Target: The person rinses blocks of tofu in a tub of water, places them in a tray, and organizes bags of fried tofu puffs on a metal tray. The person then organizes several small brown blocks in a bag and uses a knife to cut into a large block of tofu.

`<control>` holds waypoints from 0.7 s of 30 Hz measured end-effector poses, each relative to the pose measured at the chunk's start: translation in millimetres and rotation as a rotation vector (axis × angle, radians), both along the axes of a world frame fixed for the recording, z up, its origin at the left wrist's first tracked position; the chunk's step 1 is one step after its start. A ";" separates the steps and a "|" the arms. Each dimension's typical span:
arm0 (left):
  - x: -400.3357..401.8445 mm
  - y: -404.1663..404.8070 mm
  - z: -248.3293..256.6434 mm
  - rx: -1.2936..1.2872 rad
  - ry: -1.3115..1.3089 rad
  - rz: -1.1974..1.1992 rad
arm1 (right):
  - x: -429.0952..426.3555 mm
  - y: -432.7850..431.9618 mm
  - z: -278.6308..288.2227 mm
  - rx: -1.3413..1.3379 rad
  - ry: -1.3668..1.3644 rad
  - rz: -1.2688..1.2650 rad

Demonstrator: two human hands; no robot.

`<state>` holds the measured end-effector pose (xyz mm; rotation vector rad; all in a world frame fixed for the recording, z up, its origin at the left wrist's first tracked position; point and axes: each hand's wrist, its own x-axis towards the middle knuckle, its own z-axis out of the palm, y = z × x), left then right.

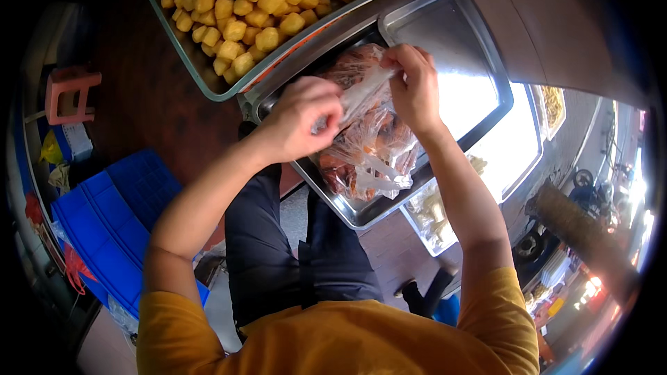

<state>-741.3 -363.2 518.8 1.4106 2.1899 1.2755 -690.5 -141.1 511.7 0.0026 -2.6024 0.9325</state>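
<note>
A clear plastic bag with reddish-brown food in it, perhaps meat, lies in a metal tray before me. More of the same wrapped food shows at its far side. Both my hands grip the bag's bunched plastic, which is stretched between them. My left hand, slightly blurred, has hold of one end with curled fingers. At the other end, my right hand pinches the plastic between thumb and fingers. The fingertips of my left hand are partly hidden.
A large tray heaped with fried tofu cubes stands at the far left. Beside my right hand, a bare metal tray overlaps the food tray. Blue plastic crates and a pink stool are on the left; another person's legs show low right.
</note>
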 end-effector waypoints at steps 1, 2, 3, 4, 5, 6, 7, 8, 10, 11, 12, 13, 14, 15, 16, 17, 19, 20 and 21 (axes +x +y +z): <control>-2.3 -3.3 -0.3 -0.125 -0.095 -0.186 | 1.1 9.1 -2.0 0.098 0.075 0.058; -2.1 -8.1 1.2 -0.262 -0.129 -0.220 | -1.1 20.9 -2.7 -0.019 0.082 -0.087; -0.4 -10.0 3.2 -0.312 -0.140 -0.193 | -2.0 37.1 -2.1 -0.134 0.082 -0.235; 0.9 -11.5 5.0 -0.361 -0.151 -0.167 | -2.5 60.4 7.0 -0.134 0.165 -0.339; 0.9 -12.1 7.1 -0.329 -0.131 -0.073 | -6.4 74.4 17.7 -0.137 0.249 -0.440; 0.0 -11.1 8.2 -0.294 -0.107 0.019 | -10.1 70.2 28.9 -0.125 0.293 -0.388; -0.2 -6.4 7.1 -0.212 0.008 0.098 | -12.0 58.0 40.6 -0.118 0.339 -0.334; 0.4 5.2 3.7 -0.130 0.123 0.176 | -10.7 44.0 47.7 -0.110 0.385 -0.280; -2.2 25.4 -9.1 -0.131 0.264 0.209 | 0.5 16.4 39.8 -0.039 0.227 0.085; -6.9 25.4 -17.5 -0.155 0.299 0.070 | 3.9 5.0 36.5 -0.050 0.037 0.301; -10.8 22.8 -28.4 -0.183 0.326 -0.063 | 0.3 -5.9 38.0 0.191 -0.126 0.373; -13.1 26.9 -22.5 -0.198 0.350 -0.213 | 2.0 -0.9 21.0 0.428 -0.403 0.398; -16.3 22.0 -14.7 -0.282 0.314 -0.308 | 4.9 7.2 9.3 0.680 -0.408 0.273; -23.7 14.7 -1.6 -0.190 0.446 -0.344 | 9.2 14.9 -0.8 0.921 -0.419 0.143; -31.8 5.5 20.7 -0.159 0.410 -0.379 | 7.6 31.8 1.7 1.222 -0.481 0.084; -35.8 -5.1 37.6 -0.138 0.377 -0.406 | 1.1 35.5 21.3 1.214 -0.600 -0.014; -32.1 -24.9 47.6 -0.107 0.284 -0.410 | -4.3 37.9 47.5 0.939 -0.229 0.011; -31.8 -29.6 51.7 -0.091 0.240 -0.412 | -4.9 25.1 58.7 0.872 -0.135 0.044; -33.1 -31.0 56.8 -0.157 0.218 -0.390 | -7.1 6.3 65.9 0.806 -0.039 0.079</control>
